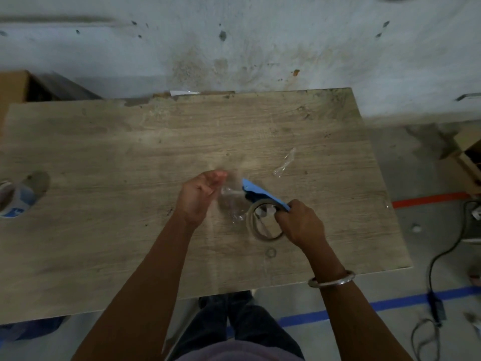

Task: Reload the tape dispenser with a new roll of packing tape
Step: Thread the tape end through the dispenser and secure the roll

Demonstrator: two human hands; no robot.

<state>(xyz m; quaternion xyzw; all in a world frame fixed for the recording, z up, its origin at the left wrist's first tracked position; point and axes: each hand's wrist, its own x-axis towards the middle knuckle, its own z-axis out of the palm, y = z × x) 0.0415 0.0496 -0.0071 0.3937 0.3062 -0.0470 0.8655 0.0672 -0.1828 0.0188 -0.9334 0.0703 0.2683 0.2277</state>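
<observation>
A blue tape dispenser [263, 192] is held over the middle of the wooden table [130, 152], with my right hand [299, 221] gripping its handle. A nearly bare cardboard tape roll [260, 231] sits on the dispenser's hub, below the blue frame. My left hand [199, 195] is just left of the dispenser, its fingers pinched on a crumpled strip of clear tape [231, 204] that runs to the dispenser's front. The left hand's fingertips are blurred.
Another roll of tape [14, 199] with a blue label lies at the table's left edge. A scrap of clear tape [285, 162] lies beyond the dispenser. A cardboard box [15, 86] stands at the back left. Cables [442, 256] run over the floor to the right.
</observation>
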